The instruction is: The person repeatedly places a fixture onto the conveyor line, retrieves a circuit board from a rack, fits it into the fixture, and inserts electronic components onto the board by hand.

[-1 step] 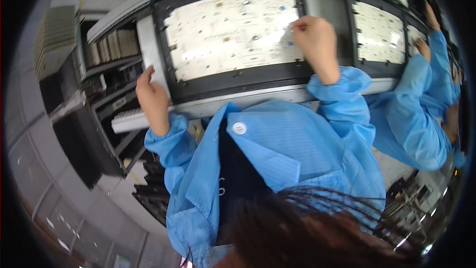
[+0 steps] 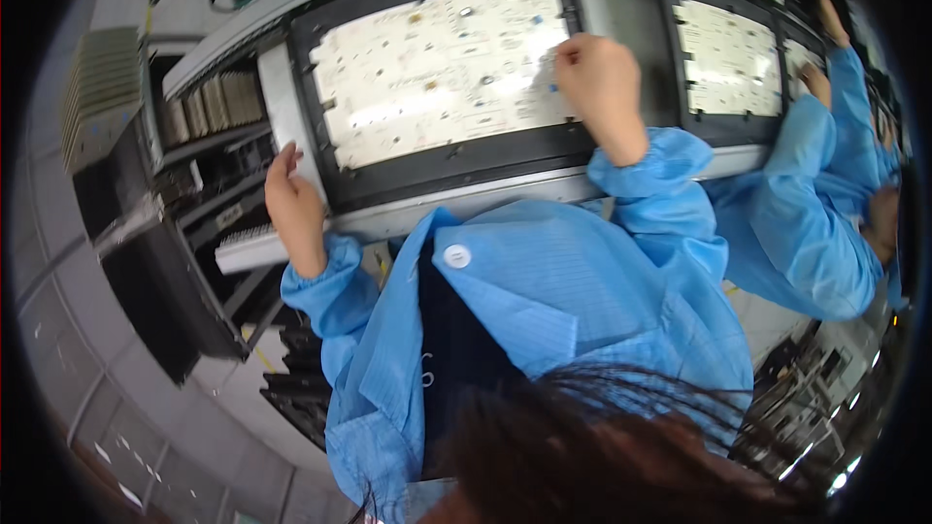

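A cream-white circuit board (image 2: 388, 68), dotted with small components and printed marks, lies in a black frame (image 2: 437, 163) with small clips round its edge. Over the board's right edge, my right hand (image 2: 602, 92) is closed, its fingertips pinched together. Whatever they hold, if anything, is hidden or too small to name. My left hand (image 2: 294, 209) is beside the frame's lower left corner, near the metal rail (image 2: 388, 223). Its fingers point up, partly stretched out, and nothing shows in them.
Farther right along the line, another cream board (image 2: 728, 63) sits in a black frame, where a co-worker's hand (image 2: 815, 85) and blue sleeves show. To my left stand a rack of upright boards (image 2: 218, 105) and a stack of trays (image 2: 102, 87).
The whole view has shifted slightly, so the boards and my right hand appear a little farther left. My right hand stays pinched over the board's right edge; my left hand hardly differs.
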`<state>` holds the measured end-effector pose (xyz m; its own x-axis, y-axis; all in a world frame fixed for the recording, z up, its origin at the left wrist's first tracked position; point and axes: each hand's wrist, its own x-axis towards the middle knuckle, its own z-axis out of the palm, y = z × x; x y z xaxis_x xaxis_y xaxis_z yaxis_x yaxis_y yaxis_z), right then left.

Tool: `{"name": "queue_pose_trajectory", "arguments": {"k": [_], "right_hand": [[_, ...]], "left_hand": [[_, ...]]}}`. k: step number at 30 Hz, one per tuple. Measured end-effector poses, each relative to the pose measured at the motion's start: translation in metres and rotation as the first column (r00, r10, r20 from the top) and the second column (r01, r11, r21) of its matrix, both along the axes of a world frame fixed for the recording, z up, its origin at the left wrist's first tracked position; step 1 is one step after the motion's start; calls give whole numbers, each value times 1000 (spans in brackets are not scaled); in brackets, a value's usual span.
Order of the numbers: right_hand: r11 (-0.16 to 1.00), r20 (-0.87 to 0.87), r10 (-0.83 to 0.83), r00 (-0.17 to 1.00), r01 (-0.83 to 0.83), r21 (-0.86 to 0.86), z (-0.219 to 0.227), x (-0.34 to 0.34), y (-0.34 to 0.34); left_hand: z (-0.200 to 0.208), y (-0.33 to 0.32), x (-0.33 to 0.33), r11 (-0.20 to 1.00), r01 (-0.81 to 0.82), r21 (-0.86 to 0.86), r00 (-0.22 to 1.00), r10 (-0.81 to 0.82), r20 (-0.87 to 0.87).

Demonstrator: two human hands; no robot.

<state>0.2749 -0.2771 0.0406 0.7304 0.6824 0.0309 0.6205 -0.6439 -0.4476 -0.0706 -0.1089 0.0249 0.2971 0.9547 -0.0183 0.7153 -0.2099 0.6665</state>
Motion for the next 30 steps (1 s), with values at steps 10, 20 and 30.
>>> {"name": "queue_pose_trajectory", "arguments": {"k": [10,20,30], "right_hand": [[968,92,80,993,-99,232,23,-16,-22],[966,186,37,982,-83,245,84,-68,-10],[863,95,215,972,-234,447,96,-128,13]], "left_hand": [[17,3,22,986,148,-70,980,-156,-127],[28,20,7,910,395,-126,911,-370,184],[45,17,13,872,480,-95,872,-461,165]]}}
